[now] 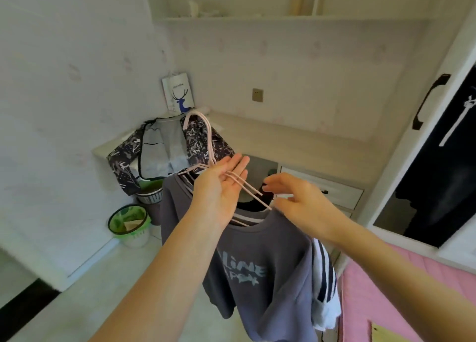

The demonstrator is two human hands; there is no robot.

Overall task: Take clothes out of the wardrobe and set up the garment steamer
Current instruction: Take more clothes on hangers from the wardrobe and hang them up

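The left hand [221,187] lay palm-up, fingers [237,161] straight, the pink hangers [201,140] resting across them; the right hand [298,200], fingers loose, touched the hanger ends. The grey shirt [257,264] hung below, before the bench [283,135]. Curling the left fingers round the hooks would steady the bundle.

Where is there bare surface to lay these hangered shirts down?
The pale wooden desk top is bare from the patterned jacket rightward to the white wardrobe. The desk's left corner is crowded: the jacket and a deer-print paper bag.
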